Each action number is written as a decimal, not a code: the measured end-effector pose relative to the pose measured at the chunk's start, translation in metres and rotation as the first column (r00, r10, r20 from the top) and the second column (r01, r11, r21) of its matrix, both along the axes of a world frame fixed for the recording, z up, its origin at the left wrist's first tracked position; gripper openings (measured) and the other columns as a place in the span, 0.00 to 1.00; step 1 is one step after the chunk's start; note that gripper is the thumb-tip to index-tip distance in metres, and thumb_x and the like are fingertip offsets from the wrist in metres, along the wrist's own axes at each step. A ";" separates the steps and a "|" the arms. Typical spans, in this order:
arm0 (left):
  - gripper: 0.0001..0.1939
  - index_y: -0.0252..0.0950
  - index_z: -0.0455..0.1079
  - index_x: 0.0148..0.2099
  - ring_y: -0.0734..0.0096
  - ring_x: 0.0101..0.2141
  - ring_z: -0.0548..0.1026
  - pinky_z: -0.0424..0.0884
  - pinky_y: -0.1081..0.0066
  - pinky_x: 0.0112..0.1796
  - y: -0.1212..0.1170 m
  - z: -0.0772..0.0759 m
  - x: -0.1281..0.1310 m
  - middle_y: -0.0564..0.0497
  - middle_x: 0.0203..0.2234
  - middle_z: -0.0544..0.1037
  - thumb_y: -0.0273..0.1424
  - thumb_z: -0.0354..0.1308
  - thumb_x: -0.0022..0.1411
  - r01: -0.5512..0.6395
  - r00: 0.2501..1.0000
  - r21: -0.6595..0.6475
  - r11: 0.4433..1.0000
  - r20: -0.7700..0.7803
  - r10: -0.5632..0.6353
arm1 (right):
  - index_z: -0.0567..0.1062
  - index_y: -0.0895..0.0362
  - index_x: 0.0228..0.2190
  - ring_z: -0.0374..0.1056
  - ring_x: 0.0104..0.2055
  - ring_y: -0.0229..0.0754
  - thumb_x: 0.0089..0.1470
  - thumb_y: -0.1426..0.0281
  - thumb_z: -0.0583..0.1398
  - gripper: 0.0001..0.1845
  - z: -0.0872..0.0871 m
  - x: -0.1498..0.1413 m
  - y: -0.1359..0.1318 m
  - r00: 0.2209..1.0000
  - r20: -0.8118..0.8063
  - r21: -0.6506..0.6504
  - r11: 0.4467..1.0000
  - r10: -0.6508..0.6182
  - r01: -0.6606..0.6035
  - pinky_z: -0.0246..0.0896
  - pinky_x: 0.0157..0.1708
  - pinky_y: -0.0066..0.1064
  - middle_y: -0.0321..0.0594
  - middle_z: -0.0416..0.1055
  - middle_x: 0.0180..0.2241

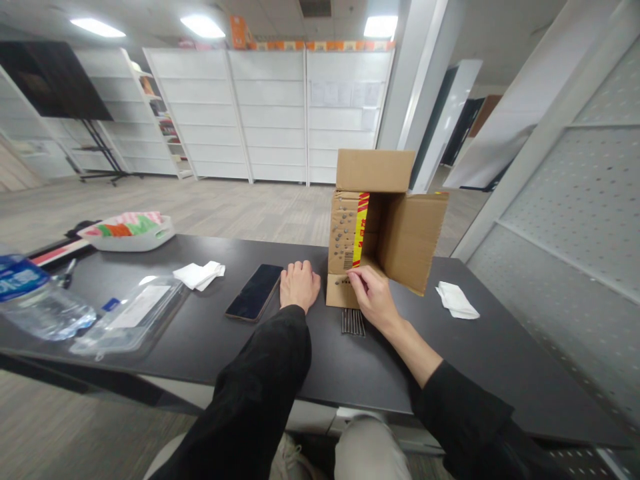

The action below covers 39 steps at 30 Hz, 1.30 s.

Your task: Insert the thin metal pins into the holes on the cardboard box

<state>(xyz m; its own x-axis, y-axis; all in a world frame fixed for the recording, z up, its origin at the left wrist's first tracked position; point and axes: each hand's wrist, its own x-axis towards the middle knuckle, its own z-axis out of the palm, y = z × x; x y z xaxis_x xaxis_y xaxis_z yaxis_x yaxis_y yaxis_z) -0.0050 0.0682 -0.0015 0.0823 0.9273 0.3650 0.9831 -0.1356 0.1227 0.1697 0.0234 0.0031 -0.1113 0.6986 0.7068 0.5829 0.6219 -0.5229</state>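
A cardboard box (343, 250) stands on its side with its flaps open and its mouth towards me. Grey round heads dot its left part, beside a red and yellow tape strip. My right hand (371, 293) is at the lower flap (337, 293), thumb and forefinger pinched together; whatever is between them is too small to make out. Several thin metal nails or screws (353, 323) lie side by side in front of the flap. Palm down on the table, my left hand (299, 285) rests with curled fingers just right of a dark phone (255, 292).
On the dark table (500, 373) are a clear plastic case (137, 313), a water bottle (40, 303), a white basket (130, 244) with coloured packaging, and folded tissues (200, 275) to the left. Another tissue (457, 300) lies right of the box. A perforated panel (565, 220) borders the right side.
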 end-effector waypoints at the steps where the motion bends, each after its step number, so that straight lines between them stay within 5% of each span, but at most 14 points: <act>1: 0.09 0.37 0.66 0.42 0.57 0.46 0.68 0.61 0.60 0.45 0.000 0.000 0.000 0.43 0.41 0.74 0.32 0.47 0.65 0.000 1.000 0.000 1.000 0.001 0.000 | 0.73 0.56 0.37 0.70 0.40 0.44 0.65 0.67 0.52 0.11 0.000 0.000 0.000 1.000 0.003 -0.001 1.000 -0.001 0.001 0.64 0.42 0.36 0.44 0.73 0.36; 39: 0.10 0.37 0.67 0.43 0.57 0.48 0.68 0.61 0.59 0.46 -0.002 0.004 0.001 0.42 0.43 0.74 0.31 0.46 0.65 -0.003 1.000 -0.033 0.999 0.019 0.004 | 0.75 0.54 0.35 0.68 0.39 0.45 0.64 0.68 0.54 0.10 -0.004 0.002 0.003 0.903 0.405 -0.006 0.987 -0.143 0.159 0.51 0.39 0.36 0.42 0.74 0.36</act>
<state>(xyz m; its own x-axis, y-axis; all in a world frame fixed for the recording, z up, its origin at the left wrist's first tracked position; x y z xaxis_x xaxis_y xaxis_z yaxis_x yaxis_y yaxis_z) -0.0040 0.0663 0.0023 0.0722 0.9393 0.3354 0.9811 -0.1274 0.1455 0.1716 0.0261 -0.0013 -0.2715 0.7549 0.5970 0.8343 0.4939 -0.2451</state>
